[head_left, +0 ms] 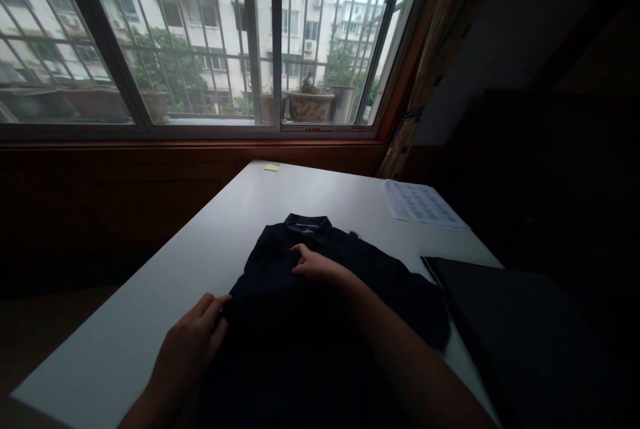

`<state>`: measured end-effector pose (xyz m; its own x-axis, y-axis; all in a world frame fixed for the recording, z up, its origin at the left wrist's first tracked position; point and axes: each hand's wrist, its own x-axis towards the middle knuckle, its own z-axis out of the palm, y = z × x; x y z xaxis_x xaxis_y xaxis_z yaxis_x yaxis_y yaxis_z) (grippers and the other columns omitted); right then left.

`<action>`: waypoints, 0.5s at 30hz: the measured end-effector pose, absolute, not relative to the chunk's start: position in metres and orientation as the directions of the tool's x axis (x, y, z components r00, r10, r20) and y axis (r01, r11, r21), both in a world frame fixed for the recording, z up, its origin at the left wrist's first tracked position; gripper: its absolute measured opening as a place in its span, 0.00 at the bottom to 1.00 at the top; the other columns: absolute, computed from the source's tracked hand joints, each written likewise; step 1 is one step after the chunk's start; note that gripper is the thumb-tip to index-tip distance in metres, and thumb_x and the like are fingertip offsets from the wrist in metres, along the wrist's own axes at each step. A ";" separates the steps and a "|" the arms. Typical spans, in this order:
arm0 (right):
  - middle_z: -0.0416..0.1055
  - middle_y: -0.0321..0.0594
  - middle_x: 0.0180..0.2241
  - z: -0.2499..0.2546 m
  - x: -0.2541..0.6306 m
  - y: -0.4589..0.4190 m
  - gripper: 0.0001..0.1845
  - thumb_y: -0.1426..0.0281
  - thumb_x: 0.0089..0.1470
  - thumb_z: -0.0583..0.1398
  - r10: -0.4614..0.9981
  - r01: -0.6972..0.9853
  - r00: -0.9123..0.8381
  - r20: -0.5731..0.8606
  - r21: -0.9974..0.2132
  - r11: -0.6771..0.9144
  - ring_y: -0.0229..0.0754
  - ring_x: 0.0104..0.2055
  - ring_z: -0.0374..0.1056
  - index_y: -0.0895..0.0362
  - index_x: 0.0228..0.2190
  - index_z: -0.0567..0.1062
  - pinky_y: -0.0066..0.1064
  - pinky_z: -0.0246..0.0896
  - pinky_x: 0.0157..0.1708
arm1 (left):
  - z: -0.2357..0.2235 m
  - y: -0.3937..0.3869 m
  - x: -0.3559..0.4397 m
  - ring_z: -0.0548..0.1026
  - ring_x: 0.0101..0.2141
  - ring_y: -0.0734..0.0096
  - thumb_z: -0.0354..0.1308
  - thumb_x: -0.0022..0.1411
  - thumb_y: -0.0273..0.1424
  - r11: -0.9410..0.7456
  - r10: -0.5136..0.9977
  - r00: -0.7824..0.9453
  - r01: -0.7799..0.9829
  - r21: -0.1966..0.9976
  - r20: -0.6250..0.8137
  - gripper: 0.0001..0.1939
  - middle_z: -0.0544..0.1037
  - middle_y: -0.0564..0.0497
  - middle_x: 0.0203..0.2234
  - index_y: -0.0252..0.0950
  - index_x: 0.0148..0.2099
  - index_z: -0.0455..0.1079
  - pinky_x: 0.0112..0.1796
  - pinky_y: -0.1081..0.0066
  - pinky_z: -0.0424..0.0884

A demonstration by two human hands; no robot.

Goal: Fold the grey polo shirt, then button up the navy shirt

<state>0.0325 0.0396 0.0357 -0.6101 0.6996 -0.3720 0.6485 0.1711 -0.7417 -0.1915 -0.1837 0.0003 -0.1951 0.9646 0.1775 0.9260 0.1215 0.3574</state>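
Note:
A dark navy collared shirt (320,322) lies on the white table (200,242), its collar (309,225) toward the window and one sleeve spread to the right. At the shirt's left edge, my left hand (193,335) pinches the fabric between thumb and fingers. My right hand (320,265) reaches across the shirt's upper front, just below the collar. Its index finger points out and the thumb is apart, with nothing visible between them. Whether it touches the cloth is hard to tell. The lower part of the shirt fades into shadow.
Printed sheets of paper (423,205) lie at the table's right far side. A flat black item (520,322) rests along the right edge, close to the sleeve. A small yellow sticky note (272,167) is at the far corner. Beyond the table stands a barred window (200,35).

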 end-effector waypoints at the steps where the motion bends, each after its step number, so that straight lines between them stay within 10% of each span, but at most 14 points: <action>1: 0.72 0.37 0.33 0.038 0.036 0.039 0.37 0.75 0.48 0.62 0.682 0.655 -0.625 -0.379 -0.730 0.194 0.39 0.30 0.69 0.56 0.60 0.62 0.28 0.62 0.29 | -0.002 -0.186 -0.193 0.78 0.35 0.59 0.47 0.66 0.33 0.104 0.966 -0.177 0.934 0.341 0.189 0.18 0.74 0.48 0.43 0.45 0.55 0.68 0.32 0.64 0.74; 8: 0.76 0.38 0.32 0.049 0.039 0.050 0.47 0.71 0.40 0.72 0.634 0.671 -0.673 -0.380 -0.674 0.308 0.45 0.28 0.72 0.52 0.62 0.64 0.33 0.66 0.31 | -0.011 -0.194 -0.200 0.78 0.34 0.63 0.48 0.66 0.30 -0.037 0.974 -0.052 0.923 0.382 0.221 0.14 0.74 0.48 0.40 0.45 0.50 0.70 0.33 0.67 0.75; 15: 0.72 0.52 0.51 0.039 -0.010 0.078 0.35 0.61 0.57 0.64 0.812 0.595 -0.578 -0.077 -0.721 0.355 0.51 0.53 0.69 0.59 0.61 0.63 0.38 0.60 0.53 | 0.004 -0.189 -0.195 0.76 0.34 0.66 0.50 0.69 0.34 -0.111 0.975 0.014 0.895 0.433 0.222 0.10 0.75 0.49 0.37 0.42 0.46 0.71 0.34 0.69 0.73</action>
<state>-0.0097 0.0782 0.0387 -0.5781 0.8123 -0.0767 0.5946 0.3551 -0.7214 -0.1953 -0.1885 0.0036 0.0141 0.9749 0.2221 0.8947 -0.1115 0.4326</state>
